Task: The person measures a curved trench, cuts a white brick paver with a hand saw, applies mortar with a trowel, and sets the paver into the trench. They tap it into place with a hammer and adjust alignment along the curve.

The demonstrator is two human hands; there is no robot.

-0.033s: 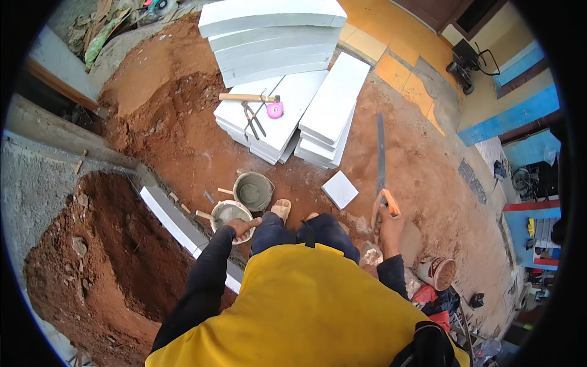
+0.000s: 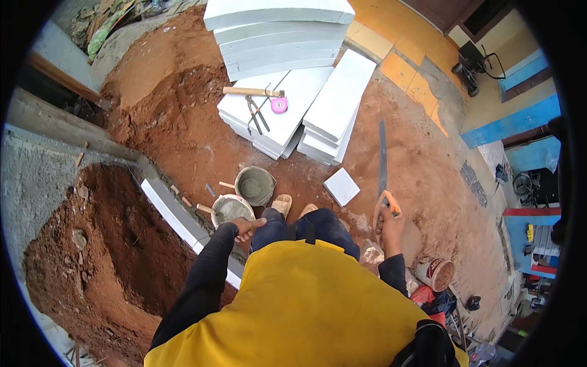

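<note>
My right hand grips the orange handle of a hand saw; its long blade points away from me over the red soil. My left hand rests on my left knee with the fingers loosely spread and nothing in it. Just beyond that hand stand two round buckets of grey mortar. A small white block piece lies on the ground between my feet and the saw blade.
A white block lies along the edge of a dug pit of red earth on my left. Stacked white blocks ahead carry a hammer, pincers and a pink tape measure. A paint bucket sits at my right.
</note>
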